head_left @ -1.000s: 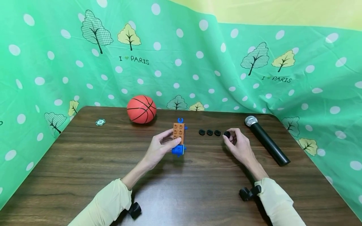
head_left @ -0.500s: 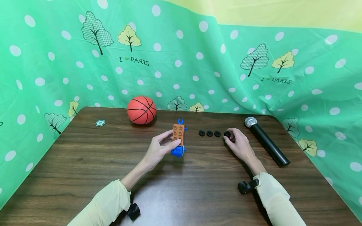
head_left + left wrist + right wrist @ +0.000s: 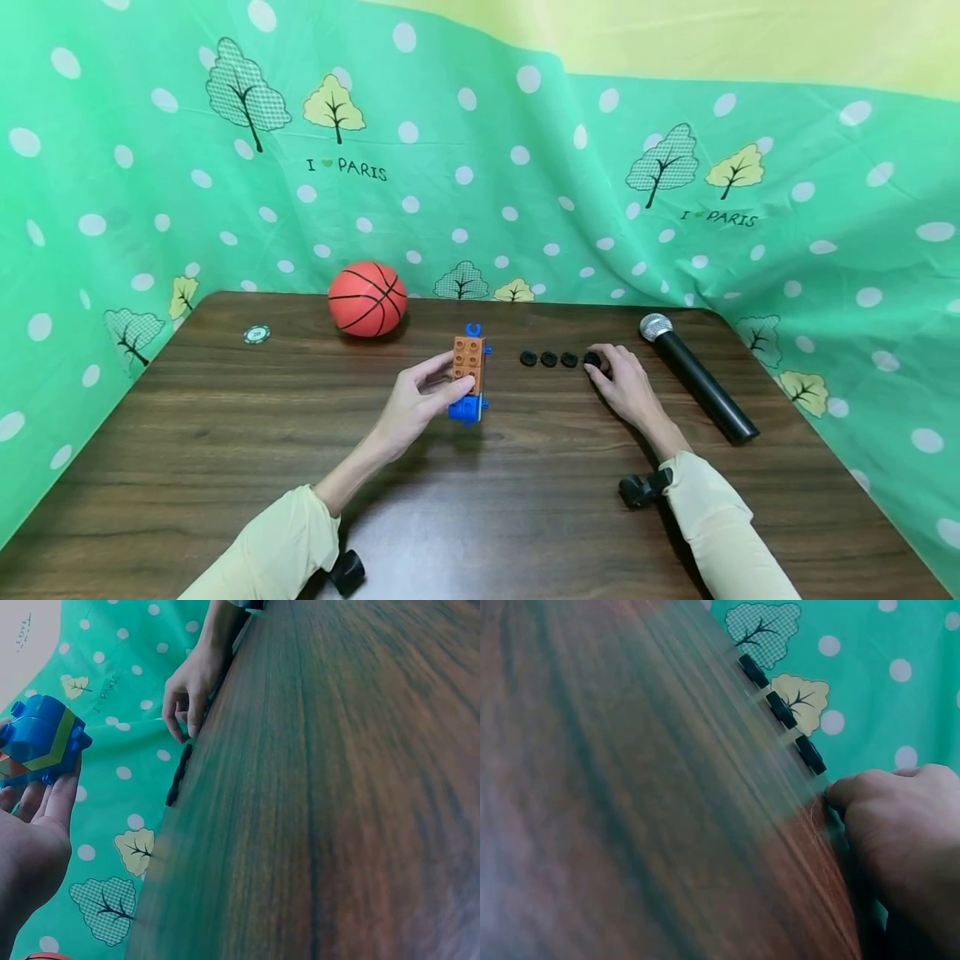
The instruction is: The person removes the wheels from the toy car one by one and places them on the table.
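In the head view my left hand [image 3: 414, 408] grips a toy block vehicle [image 3: 468, 367] above the table. Its orange studded bricks sit over a blue end piece, with a blue hook at the far end and small blue pegs along the right side. The left wrist view shows its blue end [image 3: 43, 735] with a yellow-green stripe. My right hand [image 3: 628, 387] reaches down to the tabletop and pinches a small black wheel [image 3: 592, 359] between thumb and fingers. Left of it lie three more black wheels [image 3: 549, 359] in a row, also seen as dark wheels [image 3: 781, 710] in the right wrist view.
A red basketball [image 3: 367, 299] stands at the back of the brown table [image 3: 525, 500]. Further left lies a poker chip [image 3: 257, 334]. A black microphone [image 3: 701, 383] with a silver head lies right of my right hand. Green patterned cloth [image 3: 420, 167] hangs behind.
My right hand has lowered the black wheel from a tilted hold to the tabletop, at the right end of the row. My left hand keeps its hold on the toy block vehicle.
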{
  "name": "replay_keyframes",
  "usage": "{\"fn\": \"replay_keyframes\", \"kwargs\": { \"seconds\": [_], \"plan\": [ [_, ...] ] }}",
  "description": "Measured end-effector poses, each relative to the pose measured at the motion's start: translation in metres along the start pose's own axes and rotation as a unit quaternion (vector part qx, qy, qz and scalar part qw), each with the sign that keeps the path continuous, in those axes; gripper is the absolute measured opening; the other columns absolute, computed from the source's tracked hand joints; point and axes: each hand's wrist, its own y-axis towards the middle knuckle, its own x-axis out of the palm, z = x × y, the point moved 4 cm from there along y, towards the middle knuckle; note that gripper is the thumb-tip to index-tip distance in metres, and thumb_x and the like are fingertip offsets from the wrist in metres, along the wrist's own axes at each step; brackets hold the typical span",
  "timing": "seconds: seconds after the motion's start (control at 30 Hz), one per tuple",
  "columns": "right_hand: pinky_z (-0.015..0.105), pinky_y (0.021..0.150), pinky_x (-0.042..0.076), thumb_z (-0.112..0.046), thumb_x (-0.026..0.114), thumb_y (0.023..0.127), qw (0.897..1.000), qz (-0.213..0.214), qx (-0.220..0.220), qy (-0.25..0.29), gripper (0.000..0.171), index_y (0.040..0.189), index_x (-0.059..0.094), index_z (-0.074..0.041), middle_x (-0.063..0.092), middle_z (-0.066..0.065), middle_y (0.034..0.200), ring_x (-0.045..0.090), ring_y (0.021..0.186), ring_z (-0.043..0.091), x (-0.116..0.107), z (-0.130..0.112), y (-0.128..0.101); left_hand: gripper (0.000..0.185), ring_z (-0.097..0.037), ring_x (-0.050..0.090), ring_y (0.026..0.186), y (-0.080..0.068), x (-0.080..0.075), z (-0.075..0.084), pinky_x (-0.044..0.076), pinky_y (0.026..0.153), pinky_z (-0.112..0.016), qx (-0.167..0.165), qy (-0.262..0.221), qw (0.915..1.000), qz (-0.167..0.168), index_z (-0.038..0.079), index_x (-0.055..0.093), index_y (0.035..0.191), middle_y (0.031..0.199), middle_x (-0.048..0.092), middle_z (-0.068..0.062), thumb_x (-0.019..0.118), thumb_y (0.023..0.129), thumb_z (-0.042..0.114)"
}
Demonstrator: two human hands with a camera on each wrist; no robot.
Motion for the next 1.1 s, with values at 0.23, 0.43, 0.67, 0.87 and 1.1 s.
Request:
{"fn": "replay_keyframes", "kwargs": {
  "seconds": [0.23, 0.43, 0.67, 0.87, 1.1],
  "plan": [
    [0.049, 0.074, 0.041, -0.006, 0.071, 0.096, 1.0, -0.006, 0.008, -0.006, 0.029, 0.124, 0.067, 0.003, 0.056, 0.014, 0.087, 0.052, 0.082, 0.035, 0.0004, -0.0009, -0.0003, 0.053, -0.019, 0.069, 0.1, -0.0016, 0.0016, -0.003, 0.056, 0.082, -0.026, -0.004, -0.004, 1.0, 0.001, -0.006, 0.055, 0.144, 0.114, 0.07, -0.018, 0.069, 0.097, 0.012],
    [0.05, 0.076, 0.042, -0.009, 0.07, 0.098, 1.0, -0.017, 0.017, -0.003, 0.032, 0.127, 0.066, 0.004, 0.056, 0.015, 0.09, 0.052, 0.084, 0.035, 0.0013, -0.0025, 0.0002, 0.051, -0.021, 0.07, 0.1, -0.0046, -0.0006, -0.0047, 0.056, 0.085, -0.028, 0.0, 0.0, 1.0, 0.001, -0.006, 0.055, 0.144, 0.113, 0.069, -0.017, 0.069, 0.098, 0.012],
    [0.049, 0.076, 0.042, -0.009, 0.069, 0.099, 0.999, -0.022, 0.035, -0.001, 0.033, 0.128, 0.063, 0.005, 0.057, 0.016, 0.091, 0.052, 0.085, 0.035, 0.0005, -0.0001, -0.0011, 0.051, -0.022, 0.07, 0.1, -0.0044, -0.0055, -0.0044, 0.057, 0.086, -0.03, 0.007, 0.004, 1.0, 0.001, -0.006, 0.056, 0.143, 0.114, 0.069, -0.019, 0.069, 0.097, 0.01],
    [0.049, 0.076, 0.041, -0.009, 0.07, 0.098, 0.999, -0.024, 0.042, 0.001, 0.035, 0.129, 0.061, 0.006, 0.057, 0.016, 0.092, 0.052, 0.085, 0.035, 0.0006, -0.0003, 0.0002, 0.051, -0.022, 0.069, 0.104, -0.0044, -0.0028, -0.0038, 0.056, 0.09, -0.03, 0.003, 0.012, 0.9999, -0.006, -0.006, 0.055, 0.144, 0.116, 0.069, -0.018, 0.069, 0.097, 0.01],
    [0.047, 0.075, 0.043, -0.011, 0.068, 0.1, 0.998, -0.021, 0.05, 0.016, 0.039, 0.132, 0.057, 0.008, 0.055, 0.016, 0.092, 0.053, 0.084, 0.033, -0.0031, -0.0033, -0.0004, 0.05, -0.024, 0.069, 0.104, -0.0024, -0.0023, -0.0019, 0.056, 0.091, -0.031, 0.007, 0.016, 0.9998, -0.01, -0.006, 0.056, 0.143, 0.116, 0.069, -0.019, 0.069, 0.098, 0.01]
  ]
}}
